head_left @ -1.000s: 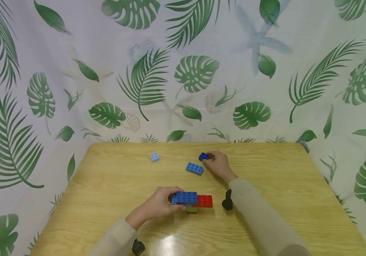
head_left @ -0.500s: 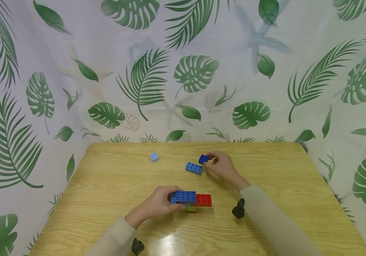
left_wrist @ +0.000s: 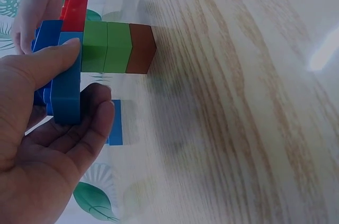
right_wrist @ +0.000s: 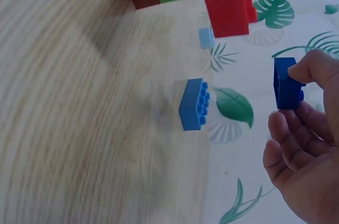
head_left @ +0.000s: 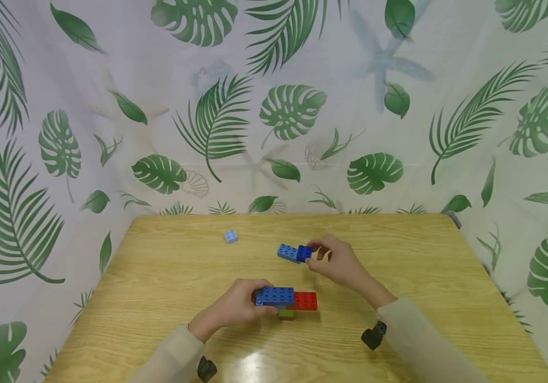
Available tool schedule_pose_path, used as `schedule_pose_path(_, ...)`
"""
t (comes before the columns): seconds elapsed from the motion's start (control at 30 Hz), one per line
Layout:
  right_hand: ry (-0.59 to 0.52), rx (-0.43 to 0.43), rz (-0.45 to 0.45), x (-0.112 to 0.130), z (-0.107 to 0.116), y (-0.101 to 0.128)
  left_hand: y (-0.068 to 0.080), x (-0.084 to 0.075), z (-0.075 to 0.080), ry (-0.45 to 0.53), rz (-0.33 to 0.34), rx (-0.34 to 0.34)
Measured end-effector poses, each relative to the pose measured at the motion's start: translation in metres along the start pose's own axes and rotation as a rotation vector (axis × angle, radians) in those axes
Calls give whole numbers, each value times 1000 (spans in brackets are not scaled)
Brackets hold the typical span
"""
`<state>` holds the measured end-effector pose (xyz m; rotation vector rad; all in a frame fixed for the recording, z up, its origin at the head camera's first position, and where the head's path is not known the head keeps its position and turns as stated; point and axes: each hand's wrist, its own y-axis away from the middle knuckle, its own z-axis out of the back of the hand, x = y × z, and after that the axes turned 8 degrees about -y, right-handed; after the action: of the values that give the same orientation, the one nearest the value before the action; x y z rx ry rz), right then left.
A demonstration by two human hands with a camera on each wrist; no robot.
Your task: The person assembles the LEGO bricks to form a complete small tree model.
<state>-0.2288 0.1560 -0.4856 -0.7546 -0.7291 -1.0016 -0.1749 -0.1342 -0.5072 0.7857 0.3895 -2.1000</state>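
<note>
above the table (head_left: 168,276), right hand (head_left: 338,260) pinching dark blue brick (head_left: 305,252), left hand (head_left: 235,306) gripping brick stack (head_left: 285,300)

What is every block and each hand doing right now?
Left hand: holds the block stack by its blue top.
Block stack: standing on the table, blue and red on top, green and brown beneath.
Right hand: pinches the dark blue block, lifted.
Dark blue block: held in the air.
Long blue brick: lying loose.
Pale blue block: lying loose, far off.
</note>
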Motion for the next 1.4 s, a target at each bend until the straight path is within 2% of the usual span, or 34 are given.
schedule_pose_path(0.37,-16,53,77,18,-3,29,0,-1,1,-9,-3,6)
schedule_pose_path(0.73,-39,117,119,20,-9,50,1,-3,2,9,5,15)
schedule_pose_path(0.97,-33,147,152,19,-15,58,-1,-4,4,2,1,9)
schedule_pose_path(1.4,-1,146,154,16,-19,62,0,-4,3,-1,-28,-4)
